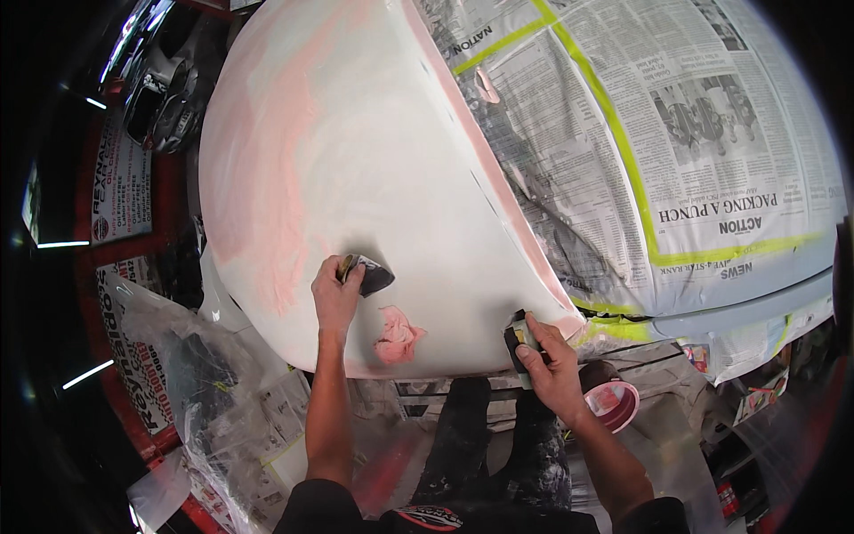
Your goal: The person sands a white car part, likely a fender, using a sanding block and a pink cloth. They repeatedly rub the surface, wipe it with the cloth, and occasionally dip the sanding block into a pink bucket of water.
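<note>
A white car body panel [356, 160] curves in front of me, with pale pink filler patches and a fresh pink blob of filler [397, 336] near its lower edge. My left hand [336, 294] presses a dark spreader [369, 274] flat against the panel just above that blob. My right hand [550, 360] grips a second dark spreader [519, 341] at the panel's lower right edge, beside the masked area.
Newspaper masking [676, 133] held by yellow-green tape [614, 133] covers the right part of the car. A pink-smeared round tin [614, 400] sits below my right hand. Plastic sheeting and newspaper [222, 400] lie on the floor at the left, near red equipment.
</note>
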A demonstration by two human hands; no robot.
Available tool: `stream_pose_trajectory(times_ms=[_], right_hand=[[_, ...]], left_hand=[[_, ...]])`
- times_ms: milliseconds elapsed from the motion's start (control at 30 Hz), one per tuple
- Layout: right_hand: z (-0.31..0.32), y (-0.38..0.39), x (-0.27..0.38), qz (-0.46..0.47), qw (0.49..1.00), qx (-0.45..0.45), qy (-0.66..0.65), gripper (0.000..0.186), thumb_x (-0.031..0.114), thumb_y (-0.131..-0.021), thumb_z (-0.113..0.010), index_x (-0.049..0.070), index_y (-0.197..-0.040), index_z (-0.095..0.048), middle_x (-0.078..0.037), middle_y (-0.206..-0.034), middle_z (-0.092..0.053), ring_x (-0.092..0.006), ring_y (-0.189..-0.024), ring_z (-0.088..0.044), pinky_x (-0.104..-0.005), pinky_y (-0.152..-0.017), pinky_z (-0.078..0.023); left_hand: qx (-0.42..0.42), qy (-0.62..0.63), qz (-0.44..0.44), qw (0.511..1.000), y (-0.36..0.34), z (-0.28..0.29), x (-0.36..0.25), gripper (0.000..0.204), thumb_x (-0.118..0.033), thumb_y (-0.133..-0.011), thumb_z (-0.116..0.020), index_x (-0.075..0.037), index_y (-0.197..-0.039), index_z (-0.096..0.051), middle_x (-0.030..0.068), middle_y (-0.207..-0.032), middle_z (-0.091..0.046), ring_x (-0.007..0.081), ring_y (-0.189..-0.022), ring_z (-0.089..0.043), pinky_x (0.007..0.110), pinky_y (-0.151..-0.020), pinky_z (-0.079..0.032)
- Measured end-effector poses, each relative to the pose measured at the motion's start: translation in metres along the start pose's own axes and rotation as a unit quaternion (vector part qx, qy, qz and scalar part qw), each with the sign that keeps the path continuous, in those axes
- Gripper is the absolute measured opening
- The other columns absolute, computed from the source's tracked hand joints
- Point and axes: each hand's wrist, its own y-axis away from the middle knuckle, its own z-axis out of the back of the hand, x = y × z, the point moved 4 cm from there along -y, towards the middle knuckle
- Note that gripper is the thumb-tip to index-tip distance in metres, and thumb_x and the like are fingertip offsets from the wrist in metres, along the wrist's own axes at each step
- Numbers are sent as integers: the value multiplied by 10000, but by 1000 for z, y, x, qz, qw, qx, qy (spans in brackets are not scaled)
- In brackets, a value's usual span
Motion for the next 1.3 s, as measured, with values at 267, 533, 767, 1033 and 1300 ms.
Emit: stream_pose_trajectory(times_ms=[267,533,767,1033,1300], right_hand=[[-15,10,1,26,999,-8,-44,521,138,-946,-730,-38,-1413,-580,-231,-1317,-633,-364,-1214,-628,-400,-1043,-482],[-7,28,3,38,999,-10,-18,522,115,-930,-739,-25,-1410,-591,-232,-1315,-618,-360,-1220,-616,-397,-1046,-474],[1,36,-6,73,995,-53,37,534,136,-924,-747,-27,-1408,-590,-244,-1277,-615,-384,-1192,-604,-413,-1020,-476],[5,31,-16,56,997,-53,10,537,171,-953,-726,-32,-1426,-572,-259,-1314,-599,-409,-1207,-595,-433,-1037,-471],[8,22,-18,69,996,-50,25,502,137,-970,-708,-35,-1423,-578,-231,-1276,-617,-348,-1122,-639,-380,-997,-496]], left_hand=[[24,319,149,936,104,-53,-53,422,-91,-999,-698,36,-1388,-596,11,-1030,-664,67,-891,-574,236,-796,-494],[57,447,200,870,189,-119,-92,280,14,-1000,-601,17,-1279,-575,46,-1165,-661,88,-1020,-610,258,-914,-506],[87,457,223,857,210,-129,-110,393,36,-1011,-560,32,-1404,-548,83,-1247,-650,116,-1091,-610,265,-971,-495],[-44,452,205,867,187,-105,-84,344,-33,-1041,-557,39,-1375,-593,94,-1300,-637,161,-1168,-600,311,-1049,-471],[-65,430,204,877,170,-92,-55,315,-26,-1034,-574,44,-1338,-612,60,-1237,-653,121,-1095,-596,267,-987,-474]])
